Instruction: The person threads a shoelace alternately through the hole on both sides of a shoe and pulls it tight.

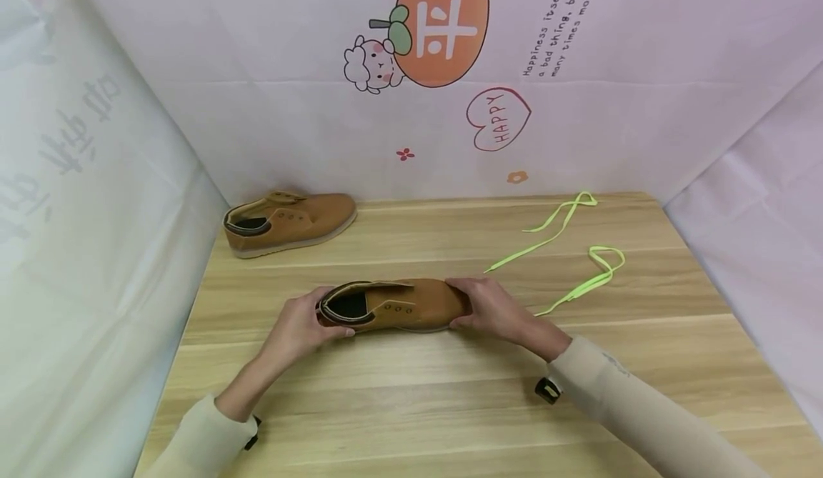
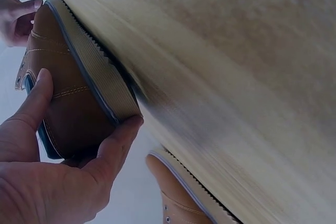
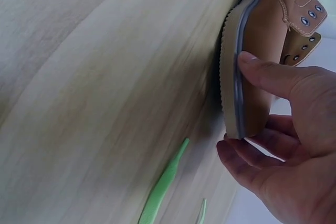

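Note:
A brown leather shoe [image 1: 431,303] without a lace lies lengthwise between both hands, its toe to the right and its eyelets facing the person. My left hand [image 1: 301,326] grips the heel, thumb along the near side of the collar. At the other end my right hand [image 1: 491,310] holds the toe, with the thumb on the near side above the sole in the right wrist view. The ridged sole [image 2: 100,66] is close over the table in the left wrist view. Part of the heel is hidden behind the left fingers.
A matching brown shoe [image 1: 298,221] stands at the back left of the wooden table [image 1: 411,406]. Two yellow-green shoelaces, a far lace [image 1: 546,241] and a nearer lace [image 1: 594,281], lie at the right. White printed cloth [image 1: 289,121] walls the back and sides.

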`<action>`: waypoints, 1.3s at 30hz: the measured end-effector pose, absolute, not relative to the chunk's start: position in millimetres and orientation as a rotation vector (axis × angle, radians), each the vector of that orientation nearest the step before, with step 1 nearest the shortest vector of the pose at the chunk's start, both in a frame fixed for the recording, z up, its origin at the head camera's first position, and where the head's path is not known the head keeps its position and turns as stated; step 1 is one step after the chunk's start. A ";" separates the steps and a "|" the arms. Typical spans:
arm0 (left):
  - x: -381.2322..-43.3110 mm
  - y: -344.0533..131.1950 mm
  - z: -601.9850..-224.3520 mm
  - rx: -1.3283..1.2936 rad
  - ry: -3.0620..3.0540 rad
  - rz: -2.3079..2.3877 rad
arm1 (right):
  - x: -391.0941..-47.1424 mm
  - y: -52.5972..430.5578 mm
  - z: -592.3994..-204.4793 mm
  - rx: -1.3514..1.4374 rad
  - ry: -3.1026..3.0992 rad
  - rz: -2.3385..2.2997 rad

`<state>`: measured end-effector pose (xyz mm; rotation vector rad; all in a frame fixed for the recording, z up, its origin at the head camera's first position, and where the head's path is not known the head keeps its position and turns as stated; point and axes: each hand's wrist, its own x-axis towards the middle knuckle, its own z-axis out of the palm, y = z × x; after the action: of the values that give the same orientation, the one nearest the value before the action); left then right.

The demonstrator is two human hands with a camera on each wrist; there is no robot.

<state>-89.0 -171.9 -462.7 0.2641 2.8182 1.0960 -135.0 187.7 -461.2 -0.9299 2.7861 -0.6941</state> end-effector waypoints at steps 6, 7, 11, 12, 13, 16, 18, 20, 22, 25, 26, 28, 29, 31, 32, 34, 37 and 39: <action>-89.1 -171.7 -465.0 0.292 2.814 1.099 | -134.8 194.3 -462.4 -0.961 2.761 -0.675; -89.4 -171.6 -464.9 0.303 2.818 1.102 | -135.1 196.0 -462.0 -0.963 2.753 -0.671; -90.5 -170.2 -463.1 0.313 2.838 1.109 | -136.5 206.9 -459.4 -0.953 2.724 -0.659; -90.6 -169.8 -462.3 0.319 2.847 1.110 | -136.5 210.5 -458.4 -0.949 2.724 -0.651; -91.0 -169.5 -461.6 0.331 2.859 1.110 | -136.3 214.3 -457.4 -0.945 2.728 -0.641; -91.2 -167.3 -458.4 0.370 2.893 1.116 | -134.4 226.6 -454.2 -0.943 2.741 -0.609; -90.8 -165.4 -455.5 0.395 2.915 1.123 | -132.2 234.4 -453.0 -0.949 2.753 -0.576; -89.5 -162.8 -452.1 0.403 2.932 1.135 | -130.1 241.0 -452.8 -0.968 2.761 -0.550; -87.9 -159.7 -448.2 0.410 2.955 1.152 | -127.6 246.0 -452.5 -0.982 2.767 -0.525; -85.3 -154.2 -442.4 0.451 3.003 1.189 | -124.5 252.0 -453.7 -0.994 2.772 -0.497; -84.5 -151.9 -440.3 0.478 3.021 1.204 | -123.7 253.5 -454.5 -0.990 2.773 -0.492; -83.6 -147.4 -438.0 0.549 3.052 1.224 | -122.5 256.0 -456.6 -0.980 2.776 -0.480; -83.3 -145.1 -437.7 0.588 3.061 1.234 | -122.1 256.9 -457.9 -0.975 2.778 -0.473; -83.3 -140.4 -437.2 0.664 3.074 1.239 | -122.0 258.1 -460.6 -0.964 2.782 -0.468; -83.5 -138.2 -437.3 0.697 3.076 1.242 | -122.0 258.4 -461.9 -0.957 2.788 -0.464; -84.0 -133.9 -438.3 0.758 3.064 1.256 | -121.9 259.1 -464.3 -0.946 2.796 -0.457; -84.1 -128.3 -440.2 0.821 3.031 1.288 | -121.2 260.2 -467.0 -0.940 2.812 -0.451; -83.9 -124.8 -442.2 0.833 3.008 1.286 | -120.3 260.4 -468.3 -0.944 2.821 -0.450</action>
<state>-83.9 -124.8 -442.2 0.8332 3.0077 1.2864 -120.3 260.4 -468.3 -0.9439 2.8208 -0.4501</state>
